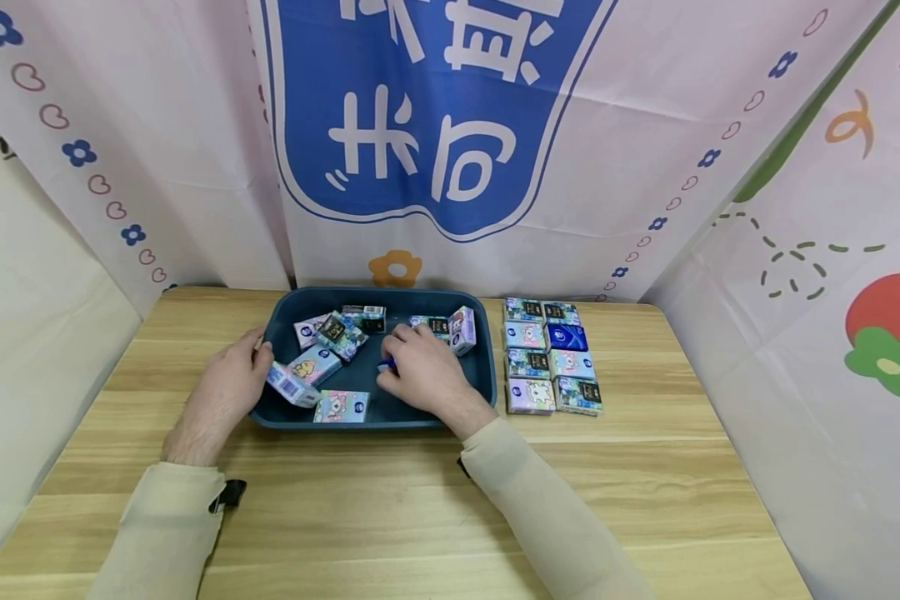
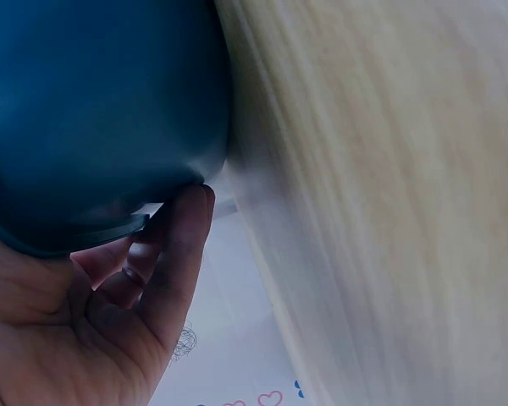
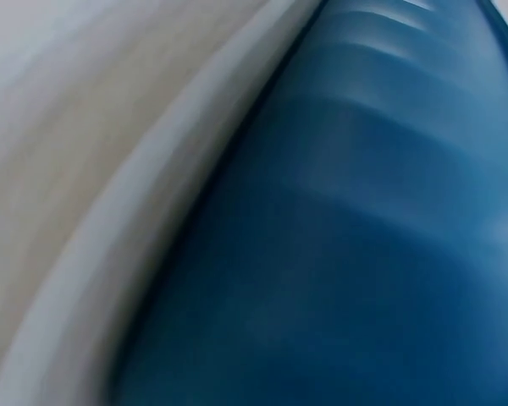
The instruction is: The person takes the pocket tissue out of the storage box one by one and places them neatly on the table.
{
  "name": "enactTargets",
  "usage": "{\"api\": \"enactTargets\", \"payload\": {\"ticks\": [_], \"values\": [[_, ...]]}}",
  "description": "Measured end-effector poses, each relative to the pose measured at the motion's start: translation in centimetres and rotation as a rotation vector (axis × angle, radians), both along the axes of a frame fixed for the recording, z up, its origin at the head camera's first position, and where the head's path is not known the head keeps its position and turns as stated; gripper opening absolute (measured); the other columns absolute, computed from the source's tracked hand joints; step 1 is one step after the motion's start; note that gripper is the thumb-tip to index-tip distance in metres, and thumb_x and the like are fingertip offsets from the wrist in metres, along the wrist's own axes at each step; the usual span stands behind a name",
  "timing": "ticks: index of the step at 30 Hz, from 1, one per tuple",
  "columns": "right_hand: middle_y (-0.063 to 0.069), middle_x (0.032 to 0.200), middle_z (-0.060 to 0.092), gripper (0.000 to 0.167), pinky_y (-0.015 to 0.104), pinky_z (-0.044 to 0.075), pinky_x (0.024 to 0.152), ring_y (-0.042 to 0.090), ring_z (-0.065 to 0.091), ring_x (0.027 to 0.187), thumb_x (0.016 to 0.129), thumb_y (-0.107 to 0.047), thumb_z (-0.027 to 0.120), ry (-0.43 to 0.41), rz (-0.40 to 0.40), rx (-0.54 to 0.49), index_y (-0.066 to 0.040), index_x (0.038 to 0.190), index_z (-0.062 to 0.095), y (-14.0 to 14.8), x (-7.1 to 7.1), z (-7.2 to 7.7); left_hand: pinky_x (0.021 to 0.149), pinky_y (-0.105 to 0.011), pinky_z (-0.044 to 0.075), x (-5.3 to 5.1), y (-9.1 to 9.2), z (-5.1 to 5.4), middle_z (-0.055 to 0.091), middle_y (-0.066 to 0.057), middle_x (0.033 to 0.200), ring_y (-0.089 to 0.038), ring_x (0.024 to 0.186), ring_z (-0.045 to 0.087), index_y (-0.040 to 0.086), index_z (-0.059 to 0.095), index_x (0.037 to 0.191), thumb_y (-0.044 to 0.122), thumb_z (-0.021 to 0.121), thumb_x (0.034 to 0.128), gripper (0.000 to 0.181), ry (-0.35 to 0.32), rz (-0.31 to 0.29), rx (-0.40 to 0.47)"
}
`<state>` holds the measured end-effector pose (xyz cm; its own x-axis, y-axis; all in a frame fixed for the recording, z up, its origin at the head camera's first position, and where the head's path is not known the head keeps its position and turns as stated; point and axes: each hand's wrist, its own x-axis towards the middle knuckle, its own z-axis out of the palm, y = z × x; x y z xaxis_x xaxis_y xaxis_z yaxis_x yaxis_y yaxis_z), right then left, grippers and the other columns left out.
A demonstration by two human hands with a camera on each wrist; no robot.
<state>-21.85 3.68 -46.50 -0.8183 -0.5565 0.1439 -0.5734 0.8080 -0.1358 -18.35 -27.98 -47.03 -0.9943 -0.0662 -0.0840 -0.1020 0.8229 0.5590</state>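
Note:
A dark teal tray holds several small tissue packs, among them a floral one and a pink-blue one. My left hand grips the tray's left rim; in the left wrist view that hand has its thumb and fingers around the tray's edge. A lilac pack leans inside beside it. Over the tray's right half, my right hand pinches a dark blue pack, mostly hidden beneath the fingers. The right wrist view shows the blurred tray and no hand.
Right of the tray, several packs stand in two columns on the wooden table, including a dark blue one and a lilac one. A printed curtain hangs behind the table.

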Motion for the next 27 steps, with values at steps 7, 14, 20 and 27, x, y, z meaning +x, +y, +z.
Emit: {"api": "enactTargets", "payload": {"ticks": [7,14,20,27], "values": [[-0.002,0.122,0.077,0.015,0.04,0.065,0.099,0.023,0.066,0.109,0.108,-0.03,0.074,0.021,-0.02,-0.067,-0.022,0.118,0.082,1.4,-0.2,0.6,0.128,-0.085,0.045,0.2,0.1,0.1,0.046,-0.047,0.173,-0.069,0.159,0.051,-0.006,0.035,0.18,0.033,0.034,0.1278,0.065,0.006,-0.003,-0.001],[0.0,0.129,0.08,0.017,0.044,0.066,0.105,0.026,0.069,0.117,0.109,-0.03,0.074,0.055,-0.056,-0.137,-0.02,0.118,0.083,3.2,-0.4,1.9,0.128,-0.084,0.045,0.1,0.1,0.1,0.047,-0.047,0.173,-0.068,0.159,0.051,-0.006,0.035,0.18,0.033,0.034,0.1277,0.065,0.009,-0.007,-0.001],[0.003,0.133,0.082,0.018,0.047,0.068,0.106,0.031,0.072,0.123,0.109,-0.027,0.075,0.116,-0.081,-0.195,-0.017,0.12,0.084,5.0,-0.5,3.0,0.128,-0.084,0.045,0.1,0.1,0.2,0.047,-0.047,0.172,-0.068,0.159,0.051,-0.006,0.035,0.18,0.033,0.034,0.1279,0.065,0.005,-0.005,-0.004],[0.005,0.128,0.082,0.018,0.047,0.067,0.099,0.031,0.071,0.116,0.107,-0.025,0.074,0.159,-0.115,-0.245,-0.015,0.118,0.084,6.8,-0.7,3.8,0.13,-0.084,0.043,0.1,-0.1,0.1,0.045,-0.046,0.175,-0.068,0.161,0.048,-0.006,0.033,0.181,0.035,0.033,0.1284,0.066,-0.014,-0.004,0.002]]}}
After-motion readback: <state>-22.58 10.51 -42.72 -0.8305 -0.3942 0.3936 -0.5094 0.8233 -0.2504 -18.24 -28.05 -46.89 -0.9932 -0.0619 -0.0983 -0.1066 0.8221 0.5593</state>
